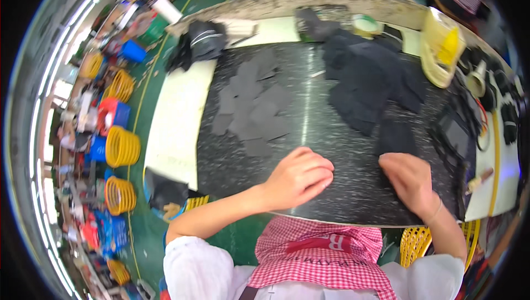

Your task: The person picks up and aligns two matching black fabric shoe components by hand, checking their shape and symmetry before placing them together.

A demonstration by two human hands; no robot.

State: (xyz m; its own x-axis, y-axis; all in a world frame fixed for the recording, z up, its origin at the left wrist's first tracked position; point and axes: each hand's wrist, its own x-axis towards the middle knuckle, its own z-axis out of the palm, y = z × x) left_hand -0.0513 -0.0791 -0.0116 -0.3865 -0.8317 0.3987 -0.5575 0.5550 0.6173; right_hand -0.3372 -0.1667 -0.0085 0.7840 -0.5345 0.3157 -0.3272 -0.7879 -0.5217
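Note:
My left hand (302, 176) is over the near middle of a black, speckled work mat (326, 181), its fingers curled together; whether anything is inside them is hidden. Farther right, my right hand (409, 181) has its fingers bent down at the near edge of a single black flat piece (396, 137) and appears to pinch it. Just beyond that piece lies a loose heap of black cut pieces (361, 76), like fabric or thin sheet. On the mat's left half, grey flat pieces (254, 106) are spread in an overlapping pile.
A cream basket (441, 46) with something yellow inside stands at the far right. A tape roll (366, 25) and a tied black bundle (207, 40) sit along the far edge. Cables and a dark device (455, 134) lie at right. Yellow baskets (122, 146) stand on the green floor.

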